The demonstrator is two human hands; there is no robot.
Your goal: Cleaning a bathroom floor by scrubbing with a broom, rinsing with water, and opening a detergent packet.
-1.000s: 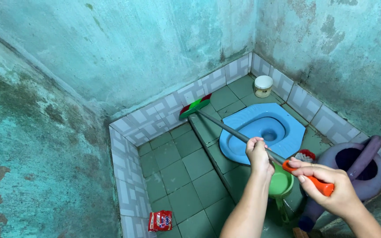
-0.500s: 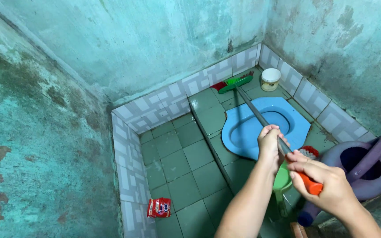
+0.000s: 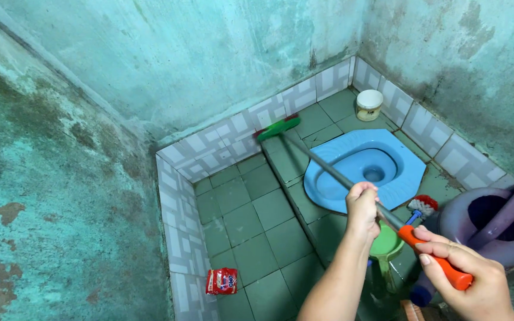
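— Two hands on one tool?
— Yes. The left hand (image 3: 363, 208) is clenched round the grey shaft of the brush (image 3: 328, 169), about midway along it. The right hand (image 3: 468, 276) has its grip closed on the orange handle end, low at the right of the view.

— Where is the brush head?
— The green head (image 3: 278, 127) sits on the floor tiles at the foot of the tiled skirting (image 3: 233, 139), just left of the blue squat pan (image 3: 367, 166). The shaft runs diagonally across the pan's near left rim.

— What surrounds the pan?
— A small white tub (image 3: 369, 104) stands in the far corner, behind the pan. A small brush with red and white bristles (image 3: 422, 205) lies near the pan's right edge. A green scoop (image 3: 386, 248) sits under the shaft, between the two hands.

— Anything on the right?
— A purple bucket (image 3: 495, 223) with a purple dipper handle (image 3: 507, 208) leaning in it.

— And the lower floor?
— A red sachet (image 3: 221, 280) lies against the left skirting, well apart from both hands.

— Condition of the walls?
— Teal plaster (image 3: 179, 59), stained and patchy.
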